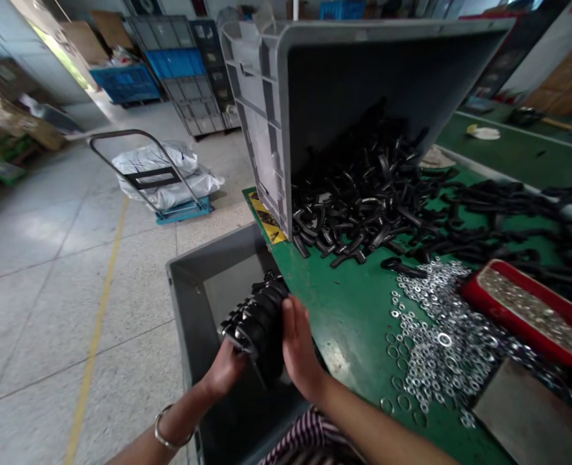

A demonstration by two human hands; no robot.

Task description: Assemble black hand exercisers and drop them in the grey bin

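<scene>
A row of black curved handle-like parts, pressed side by side, is held between my two hands above a grey bin. My left hand grips the row's near left end, its fingers partly hidden underneath. Against the right side lies my right hand, fingers together and pressed to the parts. Similar loose black parts are heaped on the green table and spill from a large grey crate tipped on its side.
Many metal washers and rings are spread on the table, beside a red tray of small pieces and a flat metal plate. On the floor stands a hand trolley with white sacks, before stacked crates.
</scene>
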